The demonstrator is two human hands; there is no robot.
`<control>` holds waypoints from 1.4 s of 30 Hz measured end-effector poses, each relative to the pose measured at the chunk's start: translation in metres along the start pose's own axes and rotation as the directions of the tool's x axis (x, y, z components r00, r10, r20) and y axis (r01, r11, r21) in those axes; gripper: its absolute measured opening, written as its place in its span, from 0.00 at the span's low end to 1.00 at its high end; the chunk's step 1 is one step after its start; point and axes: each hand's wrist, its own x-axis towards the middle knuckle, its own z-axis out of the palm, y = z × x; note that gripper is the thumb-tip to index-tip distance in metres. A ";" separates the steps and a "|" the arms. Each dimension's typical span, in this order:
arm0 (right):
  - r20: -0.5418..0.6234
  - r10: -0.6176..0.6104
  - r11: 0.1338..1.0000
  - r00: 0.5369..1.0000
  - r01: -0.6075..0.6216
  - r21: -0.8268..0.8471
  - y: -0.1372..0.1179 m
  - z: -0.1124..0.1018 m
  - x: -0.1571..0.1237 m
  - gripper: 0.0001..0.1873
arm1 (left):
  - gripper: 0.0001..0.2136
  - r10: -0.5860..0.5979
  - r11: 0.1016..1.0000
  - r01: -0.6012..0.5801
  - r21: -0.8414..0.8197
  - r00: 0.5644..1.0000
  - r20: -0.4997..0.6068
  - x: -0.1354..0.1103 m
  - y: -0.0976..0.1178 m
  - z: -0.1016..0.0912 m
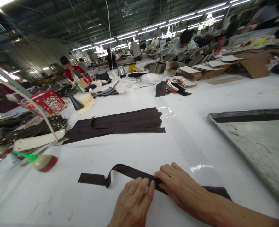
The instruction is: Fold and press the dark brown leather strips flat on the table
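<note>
Rows of tube lights (pixel 151 28) are glowing beneath the dark roof of a large workshop, where a person in a grey top (pixel 136 50) is standing far beyond a strip stack (pixel 120 123), a dark, layered pile that is spreading across a white bench (pixel 68 197). A co-worker in red (pixel 74 72) is appearing beyond the stack and off to its left.

On the near side of the stack, two bare hands are handling a single dark band (pixel 132 170). The left hand (pixel 132 201) is drawing fingers and thumb close together, gripping the band near its middle. The right hand (pixel 184 186) is curling its fingers over the same band just beside, its fingertips closing on it. One end of the band is lying flat in front of the stack, then the length is rising in a loose curl before running under the fingers; the other end is showing past the right wrist, nearer than the stack and to its right.

Left of the stack, a bottle with a green nozzle (pixel 44 162) is holding reddish liquid, and a red printed box (pixel 49 102) is sitting farther back. Behind the stack, a black cone (pixel 76 102) is leaning beside clear plastic bags (pixel 127 85). To its right, a grey board (pixel 259 148) is resting on the bench.
</note>
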 end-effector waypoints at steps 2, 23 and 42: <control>0.031 0.064 0.994 0.997 -0.066 0.082 -0.003 -0.003 -0.005 0.12 | 0.19 0.062 0.998 -0.061 -0.030 0.997 0.038 0.004 0.003 0.003; 0.051 0.395 0.890 0.917 -0.396 0.226 -0.009 -0.007 0.018 0.11 | 0.23 0.028 0.999 -0.024 -0.039 0.995 0.094 -0.010 -0.006 0.007; -0.047 0.258 0.963 0.965 -0.253 0.092 -0.019 0.006 0.024 0.10 | 0.22 0.037 0.999 -0.037 -0.002 0.998 0.052 -0.009 -0.004 0.011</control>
